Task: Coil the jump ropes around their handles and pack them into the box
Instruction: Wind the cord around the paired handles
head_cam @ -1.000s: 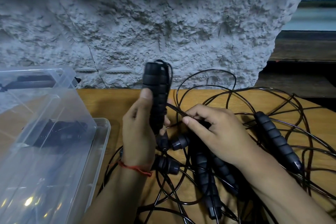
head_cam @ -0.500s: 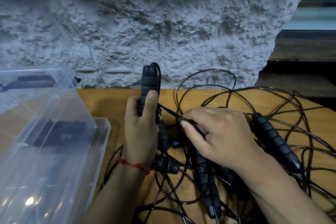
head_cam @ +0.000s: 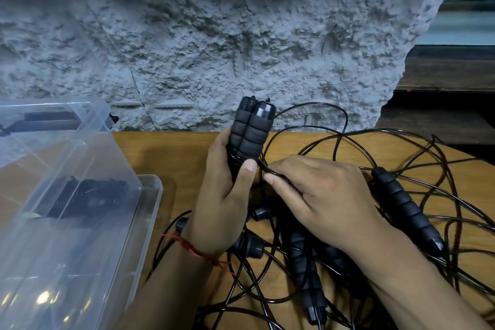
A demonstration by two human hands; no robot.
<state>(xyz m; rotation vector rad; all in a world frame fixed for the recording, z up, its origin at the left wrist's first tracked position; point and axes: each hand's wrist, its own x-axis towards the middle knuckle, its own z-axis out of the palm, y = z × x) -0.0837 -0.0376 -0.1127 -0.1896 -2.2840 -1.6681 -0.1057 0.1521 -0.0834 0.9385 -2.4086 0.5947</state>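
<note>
Left hand (head_cam: 222,203) grips handles (head_cam: 250,136), right hand (head_cam: 321,195) pinches rope (head_cam: 263,167).

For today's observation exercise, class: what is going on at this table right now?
A person is coiling a jump rope. The left hand grips a pair of black foam handles upright, and the right hand pinches the thin black cord right beside them. More ropes lie tangled on the wooden table, one loose handle among them. The clear plastic box on the left holds a dark bundle.
</note>
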